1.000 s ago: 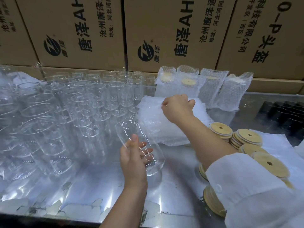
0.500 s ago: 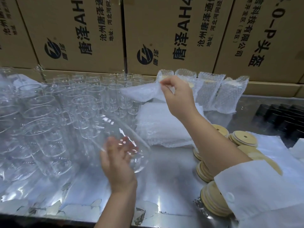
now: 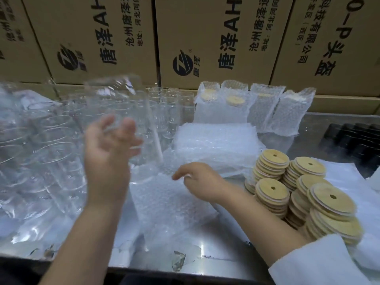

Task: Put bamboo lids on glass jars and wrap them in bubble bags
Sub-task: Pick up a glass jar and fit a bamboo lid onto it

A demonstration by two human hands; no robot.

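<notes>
My left hand (image 3: 109, 145) holds a clear glass jar (image 3: 117, 95) up off the metal table; the jar is blurred and has no lid on it. A flat bubble bag (image 3: 170, 204) lies on the table in front of me. My right hand (image 3: 199, 179) rests on the bag's far right edge and pinches it between curled fingers. Stacks of round bamboo lids (image 3: 271, 161), each with a small hole, stand to the right of my right forearm.
Several empty glass jars (image 3: 51, 130) crowd the table's left half. A pile of flat bubble bags (image 3: 216, 145) sits at centre, with wrapped, lidded jars (image 3: 226, 105) behind it. Cardboard boxes (image 3: 216, 42) wall the back. Black items (image 3: 353, 138) lie far right.
My right hand has brought the bubble bag down from above the pile onto the table in front of me. My left hand has raised the jar higher and further back.
</notes>
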